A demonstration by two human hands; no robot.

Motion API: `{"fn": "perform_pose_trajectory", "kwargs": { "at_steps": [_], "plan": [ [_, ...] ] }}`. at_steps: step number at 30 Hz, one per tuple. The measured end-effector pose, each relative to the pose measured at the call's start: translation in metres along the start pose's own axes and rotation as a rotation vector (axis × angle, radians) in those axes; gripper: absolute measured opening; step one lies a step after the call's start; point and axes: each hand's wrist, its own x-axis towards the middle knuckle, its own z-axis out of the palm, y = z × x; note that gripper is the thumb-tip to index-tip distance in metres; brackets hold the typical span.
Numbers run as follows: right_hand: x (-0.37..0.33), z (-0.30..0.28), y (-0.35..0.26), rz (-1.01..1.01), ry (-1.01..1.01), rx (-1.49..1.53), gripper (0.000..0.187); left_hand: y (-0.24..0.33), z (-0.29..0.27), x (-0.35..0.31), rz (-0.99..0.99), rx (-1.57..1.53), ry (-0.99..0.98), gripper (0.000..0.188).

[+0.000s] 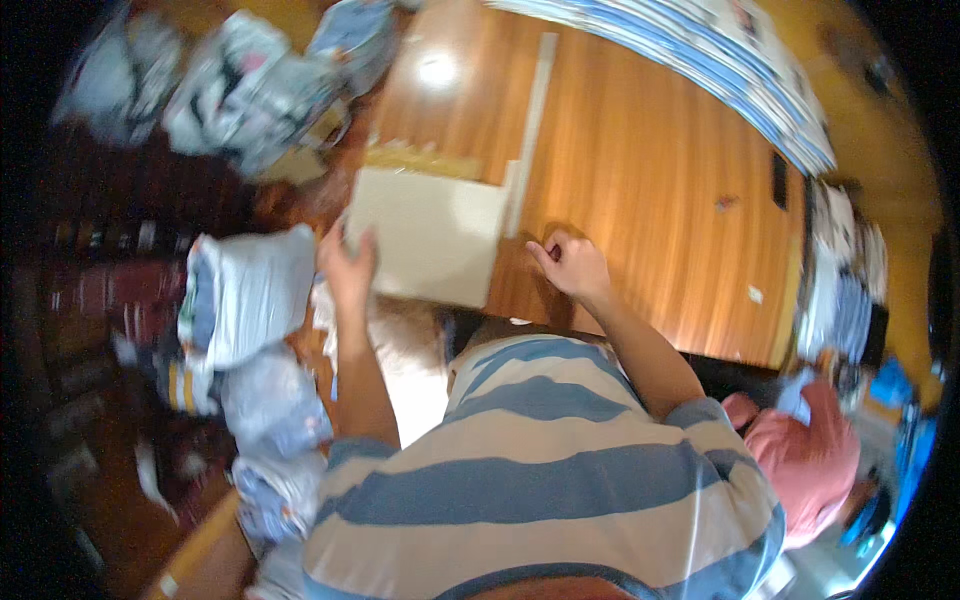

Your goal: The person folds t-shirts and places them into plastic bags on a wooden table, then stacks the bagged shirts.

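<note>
Left hand point(347, 264), fingers parted, perhaps touches the pale board point(430, 236); right hand point(574, 266) is loosely clenched.

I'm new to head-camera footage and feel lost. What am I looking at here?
No machine here: these are a person's bare hands, seen from above by a fisheye camera on the head, which bends straight edges. On the wooden table lie a pale square panel, a narrow light strip and, along the far edge, a white-and-blue stack. The left hand is at the panel's left edge; blur hides whether it grips. The right hand is loosely curled, with nothing clearly held.
</note>
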Motion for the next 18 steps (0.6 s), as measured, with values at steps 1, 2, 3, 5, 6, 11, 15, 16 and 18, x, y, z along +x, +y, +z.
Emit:
{"fn": "perform_pose_trajectory", "kwargs": {
  "at_steps": [1, 2, 3, 5, 6, 11, 15, 16, 18],
  "plan": [
    [0.002, -0.019, 0.019, 0.036, 0.082, -0.002, 0.043, -0.004, -0.003, -0.008, 0.036, 0.027, 0.042, 0.065],
    [0.000, -0.037, 0.042, 0.074, 0.157, -0.005, 0.035, -0.004, -0.004, -0.021, 0.066, 0.057, 0.082, 0.068],
    [0.002, -0.056, 0.081, 0.083, 0.288, -0.002, 0.028, 0.018, -0.005, -0.033, 0.112, 0.117, 0.115, 0.070],
    [0.013, -0.092, 0.188, 0.024, 0.563, -0.142, 0.022, 0.064, -0.011, -0.051, 0.201, 0.172, 0.166, 0.074],
    [0.021, -0.113, 0.243, -0.039, 0.700, -0.286, 0.024, 0.084, -0.011, -0.059, 0.239, 0.168, 0.176, 0.075],
    [0.034, -0.196, 0.348, -0.144, 0.628, -0.502, 0.036, 0.183, 0.013, -0.105, 0.403, 0.114, 0.109, 0.072],
    [0.045, -0.198, 0.402, -0.322, 0.564, -0.570, 0.037, 0.243, 0.065, -0.144, 0.457, 0.013, -0.173, 0.075],
    [0.043, -0.195, 0.403, -0.306, 0.549, -0.533, 0.037, 0.257, 0.080, -0.154, 0.461, 0.011, -0.221, 0.076],
    [0.032, -0.184, 0.412, -0.247, 0.528, -0.471, 0.035, 0.286, 0.113, -0.174, 0.460, 0.002, -0.325, 0.077]
  ]
}}
